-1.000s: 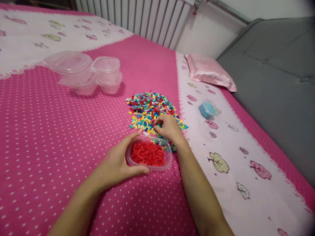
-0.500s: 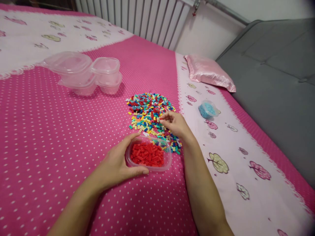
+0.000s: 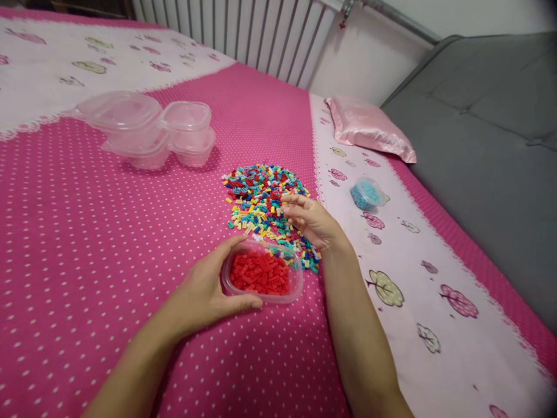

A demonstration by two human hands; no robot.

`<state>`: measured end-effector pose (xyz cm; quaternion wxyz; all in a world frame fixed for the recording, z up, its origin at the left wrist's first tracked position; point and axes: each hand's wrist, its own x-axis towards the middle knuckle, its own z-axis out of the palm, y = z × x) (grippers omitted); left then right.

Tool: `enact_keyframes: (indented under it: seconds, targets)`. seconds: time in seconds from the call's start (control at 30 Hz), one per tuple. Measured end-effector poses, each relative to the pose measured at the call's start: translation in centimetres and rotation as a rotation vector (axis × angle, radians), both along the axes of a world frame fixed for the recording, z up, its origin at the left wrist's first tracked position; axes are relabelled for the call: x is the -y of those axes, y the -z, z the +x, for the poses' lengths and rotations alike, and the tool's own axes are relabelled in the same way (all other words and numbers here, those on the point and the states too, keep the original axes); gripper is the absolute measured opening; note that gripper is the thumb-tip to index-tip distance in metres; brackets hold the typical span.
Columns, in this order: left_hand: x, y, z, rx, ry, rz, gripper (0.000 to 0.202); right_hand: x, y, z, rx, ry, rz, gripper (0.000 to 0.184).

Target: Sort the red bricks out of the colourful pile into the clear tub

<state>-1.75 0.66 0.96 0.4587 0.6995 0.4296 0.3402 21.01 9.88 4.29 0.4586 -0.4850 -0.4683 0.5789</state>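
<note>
My left hand (image 3: 213, 284) is wrapped round the left end of a clear plastic container (image 3: 297, 284), fingers behind its rim and thumb along the near side. Small red toy bricks (image 3: 260, 274) cover the container's bottom. Just beyond it spreads a loose pile of mixed-colour toy bricks (image 3: 256, 200), in red, yellow, blue, green and white. Over the pile's right side is my right hand (image 3: 312, 220), its index finger stretched out and the lower fingers curled in. Whatever lies within those curled fingers is hidden or too small to make out.
Stacked clear containers (image 3: 148, 136) stand at the left on the pink dotted bedspread (image 3: 65, 244). To the right sits a small container of light blue bricks (image 3: 366, 194). A pink pillow (image 3: 369, 129) lies by the grey headboard (image 3: 487, 128), near a white radiator (image 3: 243, 35).
The right index finger has straightened and lifted away from the thumb, where a small red brick showed at the fingertips before. The left hand and the container have stayed in place.
</note>
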Motion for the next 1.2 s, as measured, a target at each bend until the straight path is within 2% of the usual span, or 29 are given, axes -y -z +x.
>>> enact_keyframes:
  seconds: [0.2, 0.3, 0.43, 0.67, 0.97, 1.07, 1.2]
  targets:
    - [0.0, 0.1, -0.1, -0.008, 0.001, 0.003, 0.090, -0.3, 1.6, -0.8, 0.710, -0.059, 0.136, 0.014]
    - [0.1, 0.1, -0.1, 0.002, 0.006, -0.002, 0.090, -0.3, 1.7, -1.3, 0.896, -0.064, 0.156, 0.020]
    - [0.2, 0.2, 0.0, 0.003, 0.007, 0.000, 0.091, -0.3, 1.7, -1.6, 1.035, -0.068, 0.177, 0.023]
    - [0.1, 0.2, -0.1, -0.002, 0.007, 0.000, 0.090, -0.5, 2.3, -1.8, 1.083, -0.030, 0.183, 0.024]
    - [0.1, 0.0, 0.0, 0.016, 0.005, -0.002, 0.090, -0.4, 2.3, -2.0, 1.089, -0.044, 0.234, 0.015]
    - [0.1, 0.0, 0.0, 0.013, 0.005, -0.004, 0.089, -0.4, 2.0, -1.7, 0.951, -0.059, 0.190, 0.012]
    - [0.1, -0.1, 0.0, 0.021, 0.009, -0.018, 0.089, 0.0, 0.9, -1.2, 0.538, -0.013, 0.095, 0.016]
